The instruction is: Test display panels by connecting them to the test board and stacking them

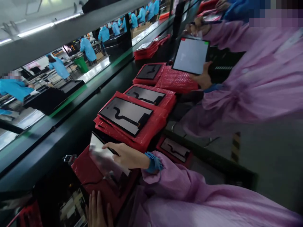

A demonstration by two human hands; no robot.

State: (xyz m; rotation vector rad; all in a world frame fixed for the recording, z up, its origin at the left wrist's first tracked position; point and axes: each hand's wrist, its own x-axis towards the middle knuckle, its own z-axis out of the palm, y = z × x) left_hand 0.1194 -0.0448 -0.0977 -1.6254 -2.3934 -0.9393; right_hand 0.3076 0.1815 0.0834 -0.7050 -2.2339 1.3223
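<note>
My right hand [126, 155] grips the long edge of a shiny silver-backed display panel [100, 157], index finger stretched over its surface. The panel is tilted above a red padded sleeve [81, 160], and its lower end is dark. At the bottom of the view, my left hand [96, 210] lies with fingers outstretched on the red material; its palm is cut off by the frame. Beside my right hand, a stack of red bubble sleeves [161, 121] carries a display panel [125, 115] with a black flex cable.
Across from me a co-worker's hand [204, 77] holds a lit screen [190, 55]. More red sleeves [146, 52] lie farther along the bench. Another panel [175, 149] rests lower right. A dark rail [71, 123] borders the bench; people in blue work beyond.
</note>
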